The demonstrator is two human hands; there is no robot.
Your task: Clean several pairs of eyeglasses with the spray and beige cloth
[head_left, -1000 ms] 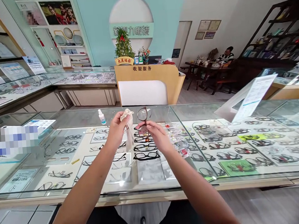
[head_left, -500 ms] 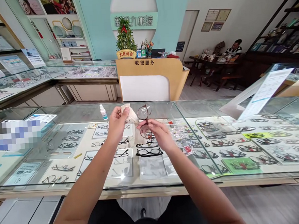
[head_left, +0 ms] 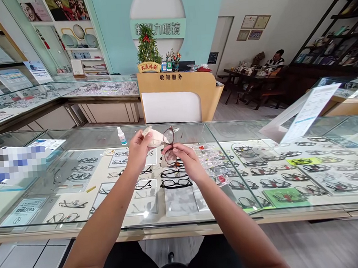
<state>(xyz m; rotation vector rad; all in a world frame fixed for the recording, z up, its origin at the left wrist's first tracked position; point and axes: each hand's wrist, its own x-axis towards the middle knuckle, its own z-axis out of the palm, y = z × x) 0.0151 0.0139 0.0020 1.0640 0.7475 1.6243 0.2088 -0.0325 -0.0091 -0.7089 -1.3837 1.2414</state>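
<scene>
My right hand [head_left: 187,158] is closed around the middle of a pair of brown-rimmed eyeglasses [head_left: 170,156], held upright on end above the glass counter. Pinched in my left hand [head_left: 139,147] is a pale cleaning cloth [head_left: 155,138], whose right end reaches the upper lens of the eyeglasses. I cannot tell whether the cloth presses on that lens. A small white spray bottle [head_left: 122,136] with a blue label stands on the counter, left of and beyond my left hand. Beneath my hands, black-framed eyeglasses [head_left: 176,183] lie in the display.
The glass display counter [head_left: 191,228] runs across in front of me, with many frames inside. A paper sign [head_left: 310,112] stands on it at the right, and a blurred-out sheet [head_left: 18,161] at the left. Beyond are a wooden cash desk [head_left: 208,95] and a seated person [head_left: 275,60].
The cloth has shifted toward the upper lens of the eyeglasses, and its end now meets that lens. My view has turned slightly. Both hands keep their holds.
</scene>
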